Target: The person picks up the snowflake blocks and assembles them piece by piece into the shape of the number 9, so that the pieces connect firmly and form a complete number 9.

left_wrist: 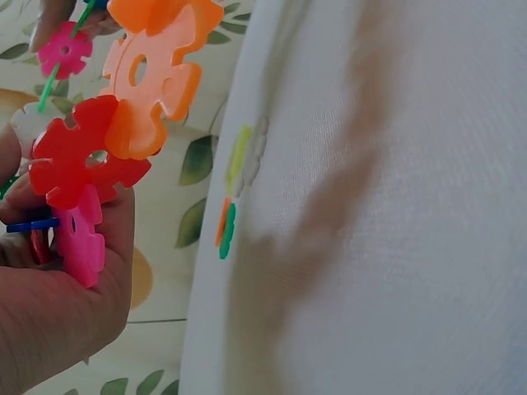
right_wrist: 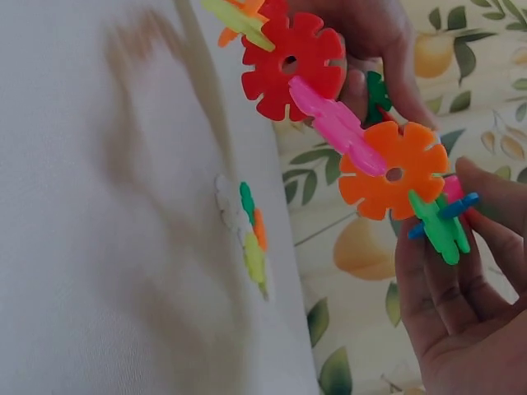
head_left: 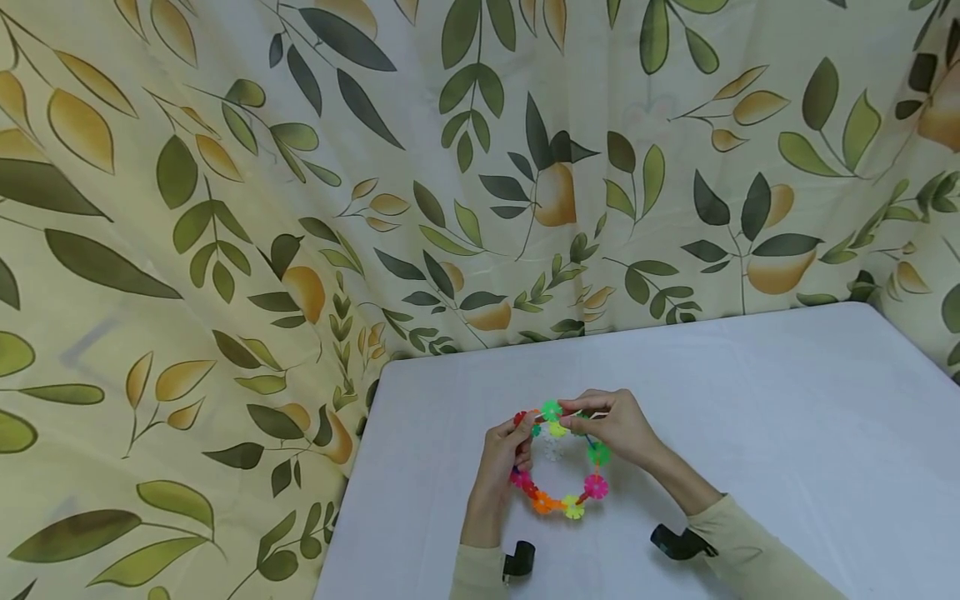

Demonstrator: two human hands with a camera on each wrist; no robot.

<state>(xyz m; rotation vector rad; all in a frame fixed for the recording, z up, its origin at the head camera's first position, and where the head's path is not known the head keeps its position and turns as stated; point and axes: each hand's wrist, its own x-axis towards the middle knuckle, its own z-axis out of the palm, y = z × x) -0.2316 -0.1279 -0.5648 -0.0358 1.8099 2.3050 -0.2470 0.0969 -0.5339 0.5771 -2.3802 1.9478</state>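
Note:
A ring of slotted, flower-shaped plastic discs [head_left: 596,486] in red, orange, pink, yellow and green is between both hands above the table. My left hand [head_left: 501,454] grips the ring's left side, thumb at the upper left; red [left_wrist: 58,169] and pink discs [left_wrist: 81,247] show against it in the left wrist view. At the upper right, my right hand [head_left: 618,425] pinches the ring between thumb and fingertips. In the right wrist view, a green disc [right_wrist: 445,230] crossed by a blue disc [right_wrist: 461,204] lies at its fingers, joined to an orange disc [right_wrist: 420,156].
Loose white discs [head_left: 552,450] lie on the white table [head_left: 750,400], seen through the ring. A yellow disc [right_wrist: 254,255] lies among loose pieces on the table. Behind stands a leaf-patterned curtain [head_left: 480,167]. Black wrist-camera mounts [head_left: 678,542] are at both sleeves.

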